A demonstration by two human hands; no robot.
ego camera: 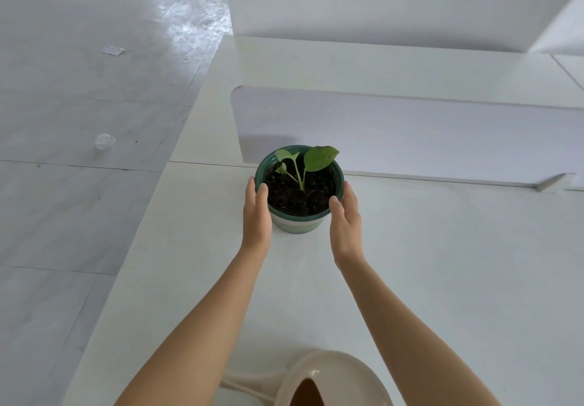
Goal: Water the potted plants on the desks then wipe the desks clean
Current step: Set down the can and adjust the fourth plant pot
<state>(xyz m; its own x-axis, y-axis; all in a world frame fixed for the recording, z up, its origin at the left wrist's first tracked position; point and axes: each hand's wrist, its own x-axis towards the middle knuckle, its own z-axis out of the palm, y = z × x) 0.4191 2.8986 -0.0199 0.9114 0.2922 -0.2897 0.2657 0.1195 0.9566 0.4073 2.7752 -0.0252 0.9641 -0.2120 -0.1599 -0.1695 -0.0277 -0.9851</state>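
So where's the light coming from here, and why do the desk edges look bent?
Head view: bright glare on the floor at upper left suggests light from there; the pot casts a faint shadow on the divider behind it; straight desk lines bow from the wide-angle lens; the watering can is cropped.

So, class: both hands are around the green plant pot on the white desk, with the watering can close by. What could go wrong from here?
1. The left hand and right hand flank the green pot with open palms; a loose grip could tip it, spilling soil.
2. The leaves lean past the rim; fingers could bend them.
3. The watering can sits between the forearms; pulling back could knock it.
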